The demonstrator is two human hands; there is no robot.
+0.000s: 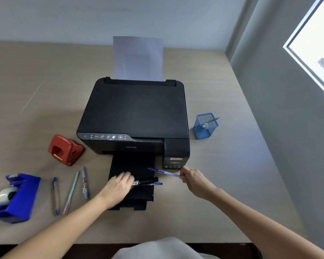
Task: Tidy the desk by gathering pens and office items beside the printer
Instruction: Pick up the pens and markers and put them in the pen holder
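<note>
A black printer [137,113] stands mid-desk with its output tray [133,165] pulled out toward me. My left hand [118,186] rests over that tray, fingers closed around a black marker [148,181] and a blue pen [155,184]. My right hand [192,179] pinches the end of a blue striped pen [163,171] just above the tray's right edge. Three pens lie loose on the desk to the left: a brown-and-blue pen [56,196], a teal pen [71,192] and a patterned pen [85,183]. A blue mesh pen cup [205,126] stands right of the printer with a pen inside.
A red hole punch [65,149] sits left of the printer's front. A blue tape dispenser [15,198] stands at the desk's near left. A white sheet [137,58] rises from the printer's rear feed. A grey wall and a window border the desk's right side.
</note>
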